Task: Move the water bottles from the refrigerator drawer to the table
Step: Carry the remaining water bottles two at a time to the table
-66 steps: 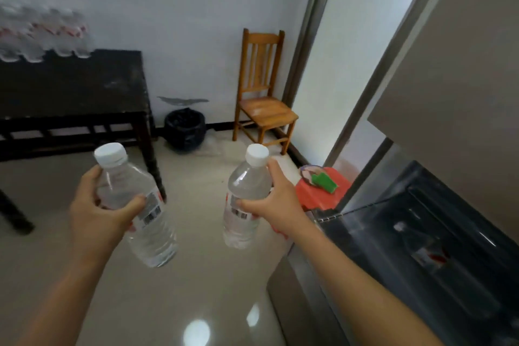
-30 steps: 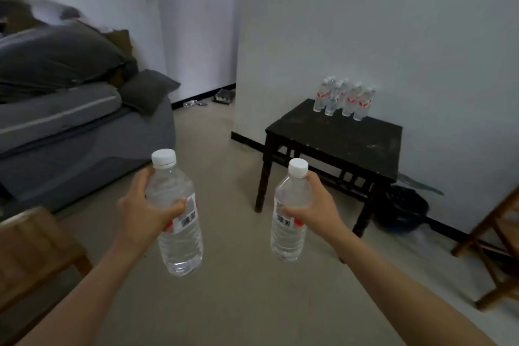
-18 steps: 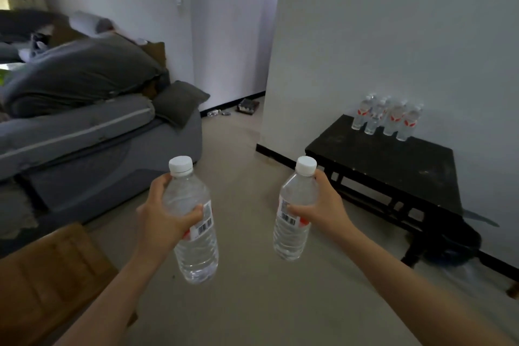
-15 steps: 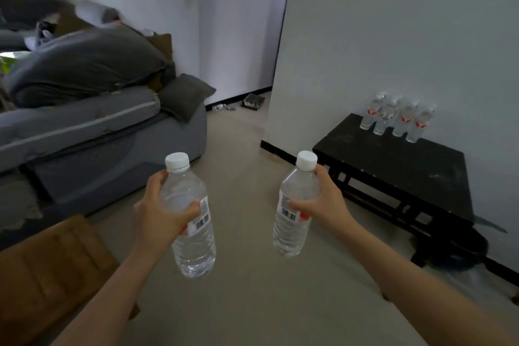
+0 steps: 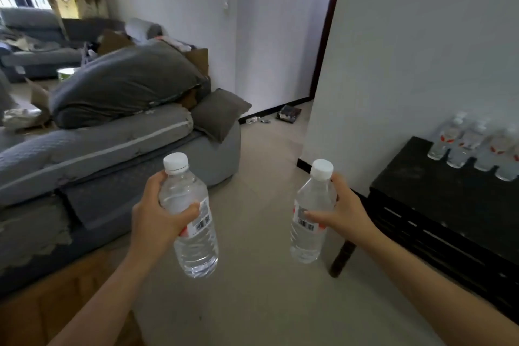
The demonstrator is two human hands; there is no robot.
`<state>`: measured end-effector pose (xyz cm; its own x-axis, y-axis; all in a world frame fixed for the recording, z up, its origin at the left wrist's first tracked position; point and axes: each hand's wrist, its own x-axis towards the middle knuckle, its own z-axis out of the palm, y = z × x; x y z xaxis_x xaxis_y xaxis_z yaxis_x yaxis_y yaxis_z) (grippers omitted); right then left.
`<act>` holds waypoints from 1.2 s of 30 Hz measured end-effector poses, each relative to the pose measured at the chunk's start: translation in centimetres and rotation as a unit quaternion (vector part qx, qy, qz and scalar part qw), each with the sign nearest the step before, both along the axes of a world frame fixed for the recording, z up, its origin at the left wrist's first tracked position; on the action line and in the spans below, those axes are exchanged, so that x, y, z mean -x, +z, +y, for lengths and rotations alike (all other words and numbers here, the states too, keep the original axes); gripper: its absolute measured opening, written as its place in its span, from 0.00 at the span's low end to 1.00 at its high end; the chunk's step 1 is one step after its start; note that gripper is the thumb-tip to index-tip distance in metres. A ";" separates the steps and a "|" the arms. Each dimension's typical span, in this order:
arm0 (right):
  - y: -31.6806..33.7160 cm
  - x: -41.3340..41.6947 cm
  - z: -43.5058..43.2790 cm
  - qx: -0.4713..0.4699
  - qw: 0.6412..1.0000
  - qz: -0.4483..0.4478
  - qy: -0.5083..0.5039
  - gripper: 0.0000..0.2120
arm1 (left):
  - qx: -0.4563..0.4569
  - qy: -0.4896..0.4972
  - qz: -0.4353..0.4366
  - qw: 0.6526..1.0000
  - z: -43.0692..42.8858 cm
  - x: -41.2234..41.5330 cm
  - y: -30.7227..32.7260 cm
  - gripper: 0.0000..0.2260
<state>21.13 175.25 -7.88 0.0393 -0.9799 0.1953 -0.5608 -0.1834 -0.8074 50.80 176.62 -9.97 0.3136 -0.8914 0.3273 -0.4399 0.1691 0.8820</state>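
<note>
Above the floor (image 5: 261, 303), between a grey sofa (image 5: 112, 149) and a dark table (image 5: 438, 194), two capped water bottles are carried, roughly upright and well apart from each other. The left bottle (image 5: 199, 244) is gripped by the left hand (image 5: 157, 216): the thumb is laid across the front at the label's upper edge, and the other fingers are curled round the far side. The right bottle (image 5: 307, 241) is gripped by the right hand (image 5: 345, 213) in the same manner, with the thumb on the label and the fingers wrapped behind, one reaching up beside the neck. Neither bottle is yet over the table, which lies to the right, its near corner just behind the right hand. A row of bottles (image 5: 466, 146) is seen standing along the table's back edge against the wall (image 5: 421, 50). The refrigerator drawer is not in view.

The step in hand is judged to be the carry from drawer to table. For the next move, a turn to the right is called for. Both bottles should then be lowered base-first onto the bare top in front of the row. The grips are best released only once each base is seated, so that no standing bottle is knocked.
</note>
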 end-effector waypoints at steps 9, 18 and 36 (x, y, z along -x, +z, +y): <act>-0.5 -3.4 -12.8 -0.006 0.999 -0.038 0.002 0.29 | -0.017 0.044 0.000 0.999 -11.3 -2.6 0.1 0.33; 0.4 -7.3 -24.3 0.007 0.998 -0.041 -0.051 0.29 | -0.013 0.009 0.004 1.000 -23.9 -6.9 -0.9 0.32; -1.1 -7.1 -36.8 -0.043 0.966 -0.003 -0.256 0.30 | -0.053 -0.188 0.009 0.981 -46.7 -6.0 -2.9 0.33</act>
